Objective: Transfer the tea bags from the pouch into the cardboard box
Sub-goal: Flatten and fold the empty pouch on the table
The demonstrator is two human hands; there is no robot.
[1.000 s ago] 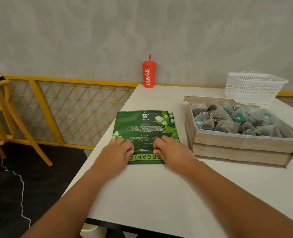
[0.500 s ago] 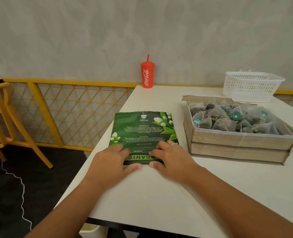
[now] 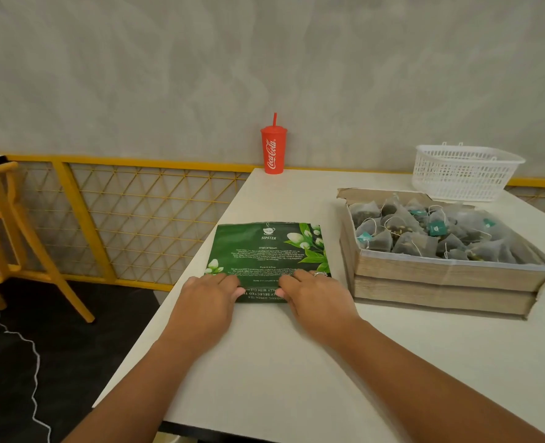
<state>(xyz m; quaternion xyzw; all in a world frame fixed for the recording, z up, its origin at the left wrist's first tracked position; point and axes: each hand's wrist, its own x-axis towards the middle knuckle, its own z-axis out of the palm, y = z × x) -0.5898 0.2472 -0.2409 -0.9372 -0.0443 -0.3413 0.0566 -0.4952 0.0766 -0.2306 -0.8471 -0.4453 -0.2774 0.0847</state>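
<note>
Here, my left hand [image 3: 207,292] and my right hand [image 3: 315,292] lie side by side on the near end of the green pouch [image 3: 268,251], a small gap between the thumbs. Both hands are spread, fingers laid fairly straight and pressing down; neither is wrapped round anything. A ring shows on the right hand. The near end of the pouch appears folded over, since the lettering under my fingers reads upside down. The pouch lies flat on the white table [image 3: 296,362], with no bulge that would suggest contents, though its inside is hidden from me. Just to its right, apart from it, stands the cardboard box [image 3: 440,282], open at the top. The tea bags [image 3: 424,231] fill it in a loose heap, strings and teal tags showing. No tea bag lies on the table or in either hand. I judge the transfer itself essentially complete; what seems left is only flattening or folding the emptied pouch. A red cup [image 3: 273,148] and a white basket [image 3: 463,171] stand at the far edge.
</note>
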